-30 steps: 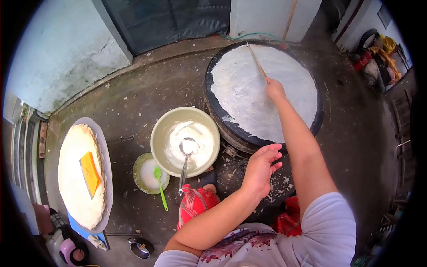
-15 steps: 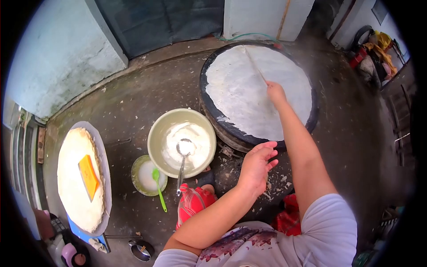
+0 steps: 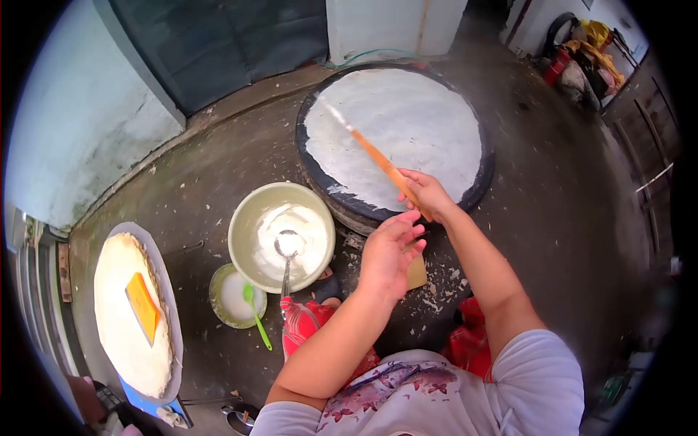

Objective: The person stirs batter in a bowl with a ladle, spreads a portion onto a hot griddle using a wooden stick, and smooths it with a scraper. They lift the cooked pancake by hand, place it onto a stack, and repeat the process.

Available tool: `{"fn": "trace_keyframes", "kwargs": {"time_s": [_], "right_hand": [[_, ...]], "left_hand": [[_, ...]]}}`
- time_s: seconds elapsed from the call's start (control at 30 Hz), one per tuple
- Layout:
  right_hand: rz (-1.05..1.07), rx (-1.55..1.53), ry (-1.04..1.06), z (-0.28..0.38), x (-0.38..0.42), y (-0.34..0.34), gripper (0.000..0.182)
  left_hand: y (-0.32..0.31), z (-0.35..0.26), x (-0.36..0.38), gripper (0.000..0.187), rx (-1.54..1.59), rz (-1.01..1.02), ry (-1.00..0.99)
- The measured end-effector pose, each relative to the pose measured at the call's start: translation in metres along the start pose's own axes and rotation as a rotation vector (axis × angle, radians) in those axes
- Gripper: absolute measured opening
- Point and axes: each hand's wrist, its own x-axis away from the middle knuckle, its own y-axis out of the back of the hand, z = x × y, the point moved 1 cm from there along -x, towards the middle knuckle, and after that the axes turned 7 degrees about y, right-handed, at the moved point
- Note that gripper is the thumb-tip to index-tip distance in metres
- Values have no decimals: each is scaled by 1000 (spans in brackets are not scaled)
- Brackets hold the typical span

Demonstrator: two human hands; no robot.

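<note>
My right hand (image 3: 425, 192) grips a long flat wooden spatula (image 3: 382, 161), its pale tip smeared with white. The spatula is raised at a slant over a large round black-rimmed griddle (image 3: 486, 156). A thin white sheet of batter (image 3: 407, 109) covers most of the griddle, with a ragged edge at the front left. My left hand (image 3: 389, 254) holds nothing, its fingers apart and loosely bent, just in front of the griddle near the spatula's handle end. Left of it stands a pale green bowl (image 3: 238, 225) of white batter with a metal ladle (image 3: 286, 265) in it.
A smaller bowl (image 3: 218, 309) holds whitish liquid and a green spoon (image 3: 257, 316). At far left, a stack of pale flatbreads (image 3: 120, 320) carries an orange flat piece (image 3: 143, 307). A yellowish flat piece (image 3: 417, 270) and scattered crumbs lie below the griddle.
The spatula has lifted off the sheet and turned, its broad face now showing. My right hand has drawn back towards me, close to my left hand. The whole view has shifted slightly.
</note>
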Motion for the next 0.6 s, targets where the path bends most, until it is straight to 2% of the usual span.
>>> {"fn": "trace_keyframes", "kwargs": {"time_s": [0.03, 0.13, 0.23, 0.6], "right_hand": [[-8, -3, 0, -5, 10, 3, 37], [-247, -176, -18, -20, 38, 24, 37], [-379, -213, 13, -34, 59, 45, 36], [-494, -247, 19, -47, 102, 61, 35]], "left_hand": [[0, -1, 1, 24, 2, 0, -17], [2, -2, 4, 25, 4, -19, -20], [3, -2, 5, 25, 3, -16, -15], [1, -6, 7, 25, -5, -32, -58]]}}
